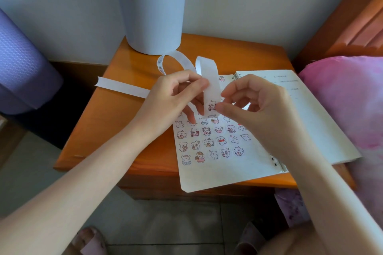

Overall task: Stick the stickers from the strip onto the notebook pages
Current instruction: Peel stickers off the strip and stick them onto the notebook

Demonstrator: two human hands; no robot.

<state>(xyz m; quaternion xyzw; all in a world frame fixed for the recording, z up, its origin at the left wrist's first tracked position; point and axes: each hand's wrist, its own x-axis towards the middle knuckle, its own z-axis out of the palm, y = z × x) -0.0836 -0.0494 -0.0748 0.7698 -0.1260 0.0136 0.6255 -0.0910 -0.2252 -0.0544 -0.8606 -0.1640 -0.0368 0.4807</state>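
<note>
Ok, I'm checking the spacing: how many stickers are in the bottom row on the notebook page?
5, all on the left notebook page: far-left sticker, second sticker, middle sticker, fourth sticker, far-right sticker. That row is fully in view.

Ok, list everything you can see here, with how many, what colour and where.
sticker strip: one, white, looped above the notebook, one end lying over the table's left edge
bear sticker: one, white and red, near the strip's lower end
notebook: one, white pages, open on the table's right side
stuck stickers: over twenty, pastel, in rows on the left page
table: one, orange wood, centre
bin: one, pale blue-grey, back of the table
rolled mat: one, purple, far left
bedding: one, pink, right
left hand: pinches the strip
right hand: pinches the strip by the bear sticker
</note>
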